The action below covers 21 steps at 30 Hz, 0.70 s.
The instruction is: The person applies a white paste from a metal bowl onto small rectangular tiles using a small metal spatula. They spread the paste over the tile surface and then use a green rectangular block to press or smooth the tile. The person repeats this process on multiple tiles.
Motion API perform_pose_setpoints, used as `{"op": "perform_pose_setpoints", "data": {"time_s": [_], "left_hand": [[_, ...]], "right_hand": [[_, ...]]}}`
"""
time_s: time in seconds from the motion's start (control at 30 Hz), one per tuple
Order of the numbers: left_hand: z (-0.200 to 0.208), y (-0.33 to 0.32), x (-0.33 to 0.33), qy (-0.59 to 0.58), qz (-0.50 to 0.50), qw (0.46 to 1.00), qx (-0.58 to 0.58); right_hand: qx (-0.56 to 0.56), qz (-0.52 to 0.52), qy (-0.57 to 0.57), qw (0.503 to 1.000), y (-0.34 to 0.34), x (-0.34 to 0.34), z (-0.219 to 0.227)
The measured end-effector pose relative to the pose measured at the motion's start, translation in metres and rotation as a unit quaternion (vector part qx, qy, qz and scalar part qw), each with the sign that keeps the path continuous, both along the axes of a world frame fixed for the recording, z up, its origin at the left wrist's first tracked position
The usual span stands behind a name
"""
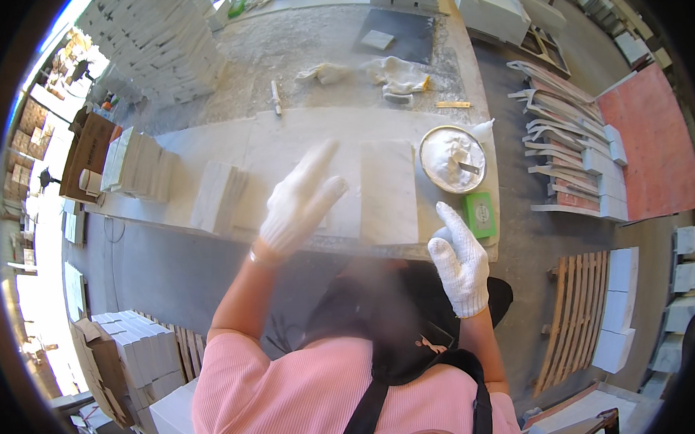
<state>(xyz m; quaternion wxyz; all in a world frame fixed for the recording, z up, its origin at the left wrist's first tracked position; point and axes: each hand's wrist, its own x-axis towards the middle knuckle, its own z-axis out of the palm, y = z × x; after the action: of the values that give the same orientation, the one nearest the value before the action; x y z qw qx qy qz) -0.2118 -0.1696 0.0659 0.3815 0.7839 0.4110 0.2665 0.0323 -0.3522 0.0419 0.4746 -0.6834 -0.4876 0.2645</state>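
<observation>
Both hands wear white knit gloves. My left hand [293,204] hovers over the pale stone slabs on the table, fingers stretched and thumb apart, with nothing in it. Near the table's front edge, my right hand [462,268] has its index finger extended and its thumb apart; it appears to hold nothing. A white marble tile [388,189] lies flat between the hands. Beyond my right hand stands a round tub of white paste [448,152] with a metal putty knife [468,168] in it. Beside the tub is a green box [481,215], close to my right fingertips.
Left of my left hand stand a short tile stack [215,197] and a larger one [139,165]. A tall stack [151,42] rises behind them. Cloth gloves [398,75], a marker-like stick [276,98] and a wooden strip [453,104] lie farther back. A wooden pallet [574,317] is at right.
</observation>
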Motion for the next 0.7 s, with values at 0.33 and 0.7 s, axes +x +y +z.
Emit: {"op": "perform_pose_setpoints", "data": {"time_s": [0.33,0.7], "left_hand": [[-0.031,-0.006,0.023,0.118,-0.093,0.964,0.218],[-0.032,-0.024,0.019,0.089,-0.112,0.983,0.115]], "right_hand": [[-0.03,0.022,-0.1,0.994,0.022,-0.016,0.0],[-0.035,0.038,-0.066,0.996,0.024,-0.014,-0.002]]}}
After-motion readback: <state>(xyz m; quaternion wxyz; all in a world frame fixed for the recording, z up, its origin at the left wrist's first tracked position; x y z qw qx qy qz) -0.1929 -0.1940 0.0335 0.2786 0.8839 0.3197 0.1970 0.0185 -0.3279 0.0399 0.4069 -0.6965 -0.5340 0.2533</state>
